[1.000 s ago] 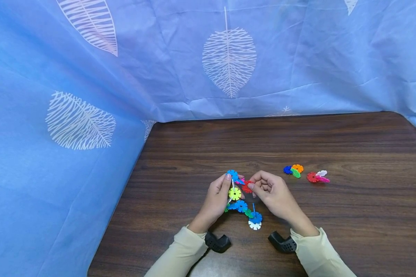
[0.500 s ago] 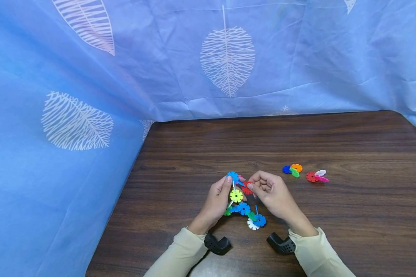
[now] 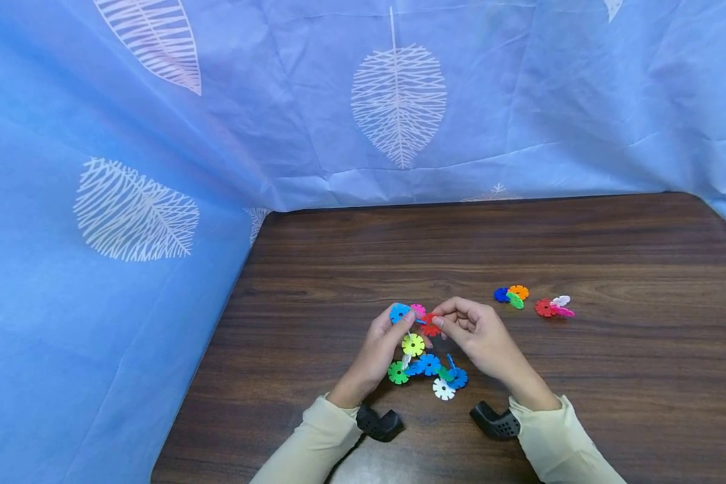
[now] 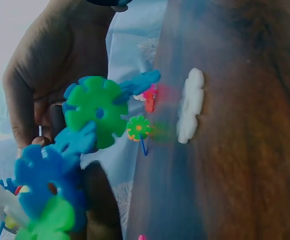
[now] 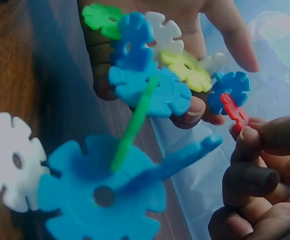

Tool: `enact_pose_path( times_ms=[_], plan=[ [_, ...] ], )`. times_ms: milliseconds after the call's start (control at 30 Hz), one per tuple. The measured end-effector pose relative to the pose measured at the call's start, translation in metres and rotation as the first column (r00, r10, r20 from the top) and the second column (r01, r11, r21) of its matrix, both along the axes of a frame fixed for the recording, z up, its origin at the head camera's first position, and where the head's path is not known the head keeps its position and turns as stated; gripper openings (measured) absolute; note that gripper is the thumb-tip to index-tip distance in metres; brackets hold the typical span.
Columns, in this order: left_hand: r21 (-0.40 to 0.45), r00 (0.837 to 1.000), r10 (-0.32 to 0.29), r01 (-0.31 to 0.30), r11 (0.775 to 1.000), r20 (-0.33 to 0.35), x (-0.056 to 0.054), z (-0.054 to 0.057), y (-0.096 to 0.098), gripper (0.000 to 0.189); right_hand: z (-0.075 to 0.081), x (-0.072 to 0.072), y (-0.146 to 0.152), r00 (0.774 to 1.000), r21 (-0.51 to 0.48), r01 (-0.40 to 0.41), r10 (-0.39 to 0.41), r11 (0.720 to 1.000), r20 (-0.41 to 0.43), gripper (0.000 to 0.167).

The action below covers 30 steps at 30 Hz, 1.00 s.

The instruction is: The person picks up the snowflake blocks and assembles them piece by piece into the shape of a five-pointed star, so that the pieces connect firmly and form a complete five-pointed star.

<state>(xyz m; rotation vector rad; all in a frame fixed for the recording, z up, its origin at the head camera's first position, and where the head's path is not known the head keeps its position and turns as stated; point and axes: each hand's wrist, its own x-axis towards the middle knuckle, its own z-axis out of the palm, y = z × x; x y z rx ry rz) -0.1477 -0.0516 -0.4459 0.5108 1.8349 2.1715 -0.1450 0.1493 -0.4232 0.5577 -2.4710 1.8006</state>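
My left hand (image 3: 372, 349) holds a chain of interlocking snowflake discs, its thumb on a light-blue disc (image 3: 399, 314). A pink disc (image 3: 418, 310) shows behind its fingertips. From there the chain hangs through a yellow disc (image 3: 413, 345), a green disc (image 3: 398, 372) and several blue ones, ending at a blue disc (image 5: 102, 190) with another blue disc (image 5: 180, 160) slotted in edge-on. My right hand (image 3: 480, 336) pinches a red disc (image 5: 234, 111) between thumb and forefinger, against a blue disc of the chain. A white disc (image 4: 191, 106) appears to lie on the table below.
On the dark wooden table (image 3: 339, 255), to the right of the hands, sit two small clusters: one of blue, orange (image 3: 519, 292) and green discs, one of red (image 3: 545, 308), white and pink. A blue leaf-print cloth (image 3: 302, 101) hangs behind and at the left.
The left thumb and light-blue disc have shifted, and more of the pink disc shows. The chain's lower end has swung right, away from the white disc. The right hand still pinches the red disc.
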Motion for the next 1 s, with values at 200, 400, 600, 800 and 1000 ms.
enact_pose_path(
  times_ms=[200,400,600,800,1000],
  plan=[
    [0.009,0.999,-0.040,0.040,0.999,-0.033,0.000,-0.002,0.000,0.020,-0.002,0.001,-0.002,1.000,0.013,-0.003,0.003,1.000,-0.026,0.005],
    [-0.048,1.000,-0.011,0.010,0.999,-0.023,-0.002,-0.003,-0.001,0.022,0.000,0.000,0.003,0.998,-0.010,-0.006,0.005,1.000,-0.063,0.009],
    [-0.046,1.000,0.022,-0.021,0.999,0.020,-0.002,-0.001,-0.003,0.026,0.006,-0.002,0.019,0.990,-0.033,0.085,-0.089,0.996,-0.105,0.010],
    [-0.044,0.999,0.048,-0.048,0.998,0.012,-0.002,-0.001,-0.005,0.027,0.006,-0.010,0.050,0.901,0.076,0.359,-0.324,0.930,-0.290,0.006],
    [-0.052,0.999,0.043,-0.044,0.998,-0.014,-0.003,-0.001,-0.005,0.025,-0.003,-0.019,0.083,0.796,0.359,0.577,-0.407,0.733,-0.448,0.014]
  ],
)
